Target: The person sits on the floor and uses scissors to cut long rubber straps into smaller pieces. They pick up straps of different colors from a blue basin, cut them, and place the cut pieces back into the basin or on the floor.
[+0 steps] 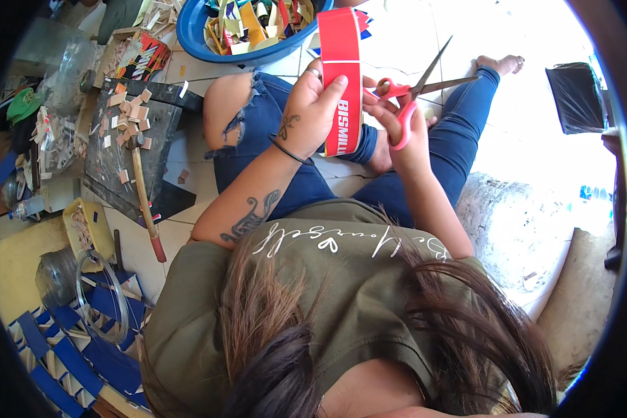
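Note:
My left hand (310, 111) is closed on a long red strip (341, 49) with white lettering and a thin white line across it, thumb lying on its face. The strip stands upright in front of my legs. Just to its right, my right hand (409, 136) grips scissors (402, 125) with pink-red handles, fingers through the loops. Their metal blades are spread apart and point up and to the right, away from the strip. Part of the right hand's fingers is hidden near the strip's edge.
A blue basin (188, 42) of colourful scraps stands ahead. At left, a hammer (143, 188) and small wooden pieces (129, 115) lie on a dark board (104, 164). Blue-and-white pieces (70, 362) are piled lower left. A black bag (576, 97) sits far right, beyond my outstretched leg.

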A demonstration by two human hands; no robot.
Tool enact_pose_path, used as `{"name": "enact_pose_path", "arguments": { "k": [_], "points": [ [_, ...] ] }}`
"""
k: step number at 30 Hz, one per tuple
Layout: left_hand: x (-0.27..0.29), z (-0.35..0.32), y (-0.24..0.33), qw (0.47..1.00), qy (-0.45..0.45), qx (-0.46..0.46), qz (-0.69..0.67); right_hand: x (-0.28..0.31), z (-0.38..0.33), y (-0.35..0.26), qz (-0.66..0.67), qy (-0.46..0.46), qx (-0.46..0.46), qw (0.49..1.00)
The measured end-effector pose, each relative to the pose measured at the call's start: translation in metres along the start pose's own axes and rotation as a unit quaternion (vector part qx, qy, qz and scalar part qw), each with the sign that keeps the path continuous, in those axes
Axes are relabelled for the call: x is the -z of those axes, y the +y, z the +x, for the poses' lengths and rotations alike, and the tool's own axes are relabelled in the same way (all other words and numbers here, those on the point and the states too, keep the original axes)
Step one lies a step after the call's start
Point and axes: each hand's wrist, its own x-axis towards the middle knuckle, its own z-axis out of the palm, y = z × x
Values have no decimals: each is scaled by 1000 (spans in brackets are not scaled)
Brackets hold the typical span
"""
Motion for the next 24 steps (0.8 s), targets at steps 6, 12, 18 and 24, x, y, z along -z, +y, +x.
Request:
{"name": "enact_pose_path", "arguments": {
  "k": [6,12,18,24],
  "points": [
    [-9,-12,8,997,-39,44,54,-5,20,-27,-49,-18,99,994],
    [-4,-17,13,974,-72,38,212,-7,31,-38,-20,-14,93,995],
    [-3,-21,20,961,-59,24,268,-5,26,-33,-70,10,112,991],
    [-3,-20,20,975,-71,47,205,-5,28,-33,-56,-6,137,989]
  ]
}}
